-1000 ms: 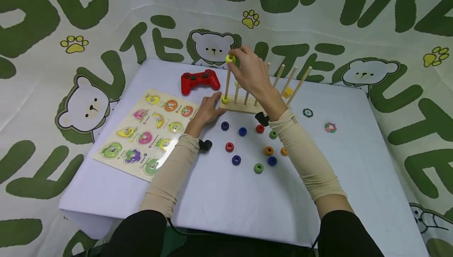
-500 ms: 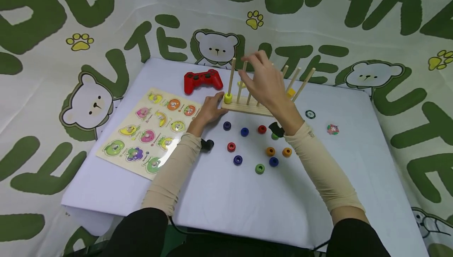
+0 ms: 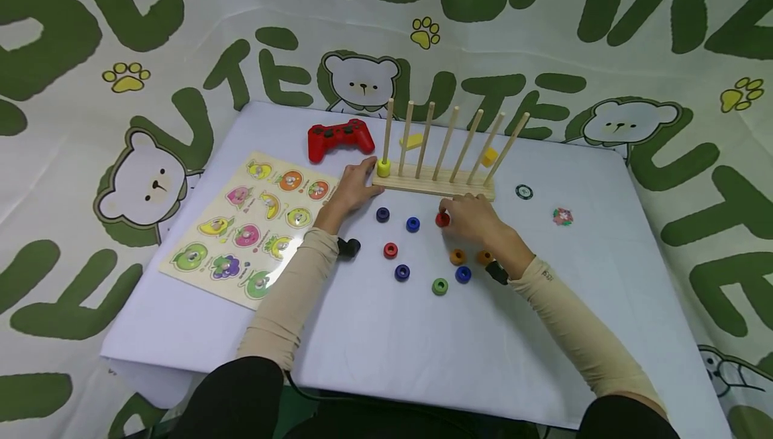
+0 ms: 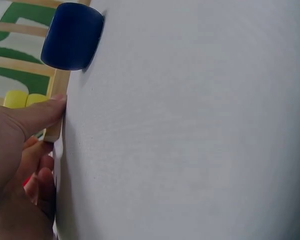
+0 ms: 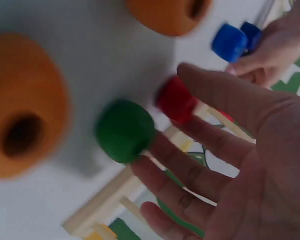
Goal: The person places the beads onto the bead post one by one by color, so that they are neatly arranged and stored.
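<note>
My left hand (image 3: 353,190) grips the left end of a wooden peg rack (image 3: 431,185), thumb along the base's edge in the left wrist view. Two yellow beads (image 4: 26,99) are stacked on the rack's leftmost peg. In front of the rack, my right hand (image 3: 477,221) has thumb and index finger on either side of a red bead (image 5: 175,100) lying on the table, pinching it. The other right fingers are spread, close to a green bead (image 5: 124,131) that the hand hides in the head view.
Several loose beads lie in front of the rack: blue (image 3: 413,224), red (image 3: 390,250), orange (image 3: 457,256), green (image 3: 439,286). A fruit puzzle board (image 3: 241,224) is at left, a red game controller (image 3: 341,138) behind. Yellow blocks (image 3: 412,141) sit behind the rack.
My right hand let go of a yellow bead, which dropped down the leftmost peg onto another. It then moved down and toward me to the red bead. The left hand stayed put.
</note>
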The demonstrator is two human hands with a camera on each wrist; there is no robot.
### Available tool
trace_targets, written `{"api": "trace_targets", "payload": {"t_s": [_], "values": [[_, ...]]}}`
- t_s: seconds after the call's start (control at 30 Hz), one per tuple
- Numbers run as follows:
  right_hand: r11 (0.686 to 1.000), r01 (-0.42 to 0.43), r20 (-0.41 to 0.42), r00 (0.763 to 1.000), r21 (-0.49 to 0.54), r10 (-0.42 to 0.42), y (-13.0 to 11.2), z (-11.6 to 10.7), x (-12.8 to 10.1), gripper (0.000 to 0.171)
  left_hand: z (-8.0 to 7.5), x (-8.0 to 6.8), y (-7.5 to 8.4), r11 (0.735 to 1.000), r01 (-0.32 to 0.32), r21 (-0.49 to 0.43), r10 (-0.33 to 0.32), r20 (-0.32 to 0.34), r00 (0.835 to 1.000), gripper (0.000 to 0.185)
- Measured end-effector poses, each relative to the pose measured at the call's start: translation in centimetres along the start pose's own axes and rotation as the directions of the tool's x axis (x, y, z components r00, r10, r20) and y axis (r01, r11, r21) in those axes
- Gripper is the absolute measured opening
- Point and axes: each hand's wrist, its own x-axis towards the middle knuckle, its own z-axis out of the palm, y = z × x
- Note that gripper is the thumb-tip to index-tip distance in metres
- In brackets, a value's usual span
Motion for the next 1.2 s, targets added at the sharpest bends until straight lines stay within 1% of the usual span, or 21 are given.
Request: {"api": "trace_targets", "payload": {"t_s": [0.13, 0.23, 0.33, 0.4, 0.5, 0.53, 0.6, 0.67, 0.73, 0.8, 0.87, 0.93, 1.07, 1.2], "values": [[1.000, 0.023, -0.043, 0.999, 0.021, -0.022, 0.4, 0.8, 0.1, 0.036, 0.1, 0.1, -0.1, 1.000, -0.006, 0.009, 0.006, -0.001, 1.000, 0.079], [0.995, 0.042, -0.095, 0.995, 0.085, -0.034, 0.3, 0.7, 0.3, 0.031, 0.1, 0.1, -0.1, 1.000, -0.010, 0.010, 0.010, -0.002, 1.000, 0.079], [0.982, 0.086, -0.178, 0.983, 0.170, -0.056, 0.0, -0.2, 0.5, 0.031, 0.1, 0.0, -0.2, 1.000, -0.014, 0.008, 0.014, -0.004, 1.000, 0.079], [0.969, 0.116, -0.232, 0.971, 0.219, -0.064, -0.5, -1.4, 0.6, 0.035, 0.0, 0.0, -0.3, 1.000, -0.012, 0.007, 0.012, -0.005, 1.000, 0.079], [0.952, 0.155, -0.327, 0.943, 0.264, -0.063, -1.4, -4.1, 0.8, 0.037, 0.0, 0.0, -0.3, 1.000, -0.017, 0.008, 0.017, -0.006, 1.000, 0.078], [0.947, 0.170, -0.365, 0.929, 0.274, -0.061, -1.7, -5.1, 0.9, 0.038, 0.0, 0.0, -0.2, 1.000, -0.022, 0.009, 0.022, -0.006, 1.000, 0.078], [0.940, 0.199, -0.447, 0.893, 0.276, -0.058, -2.4, -7.2, 1.2, 0.036, 0.0, 0.0, -0.2, 1.000, -0.030, 0.008, 0.030, -0.008, 1.000, 0.078], [0.941, 0.224, -0.528, 0.847, 0.254, -0.059, -3.1, -9.0, 1.8, 0.034, 0.0, 0.0, -0.1, 0.999, -0.036, 0.007, 0.037, -0.010, 0.999, 0.078], [0.944, 0.236, -0.590, 0.805, 0.232, -0.056, -3.6, -10.5, 2.5, 0.034, 0.0, -0.1, -0.2, 0.999, -0.038, 0.005, 0.038, -0.014, 0.999, 0.078], [0.948, 0.236, -0.627, 0.778, 0.214, -0.052, -4.2, -11.6, 3.3, 0.034, 0.0, -0.2, -0.3, 0.999, -0.036, 0.003, 0.036, -0.016, 0.999, 0.078], [0.955, 0.219, -0.643, 0.765, 0.199, -0.041, -4.6, -12.3, 3.9, 0.033, 0.1, -0.2, -0.4, 0.999, -0.038, 0.001, 0.038, -0.016, 0.999, 0.078], [0.965, 0.187, -0.649, 0.761, 0.184, -0.023, -5.0, -12.6, 4.5, 0.032, 0.1, -0.2, -0.5, 0.999, -0.040, -0.001, 0.040, -0.013, 0.999, 0.078], [0.981, 0.119, -0.660, 0.751, 0.153, 0.012, -5.4, -12.6, 5.0, 0.030, 0.1, -0.1, -0.5, 0.999, -0.049, -0.003, 0.049, -0.008, 0.999, 0.078], [0.985, 0.094, -0.674, 0.738, 0.142, 0.027, -5.6, -12.6, 5.3, 0.030, 0.0, -0.1, -0.6, 0.999, -0.047, 0.001, 0.047, -0.009, 0.999, 0.079]]}}
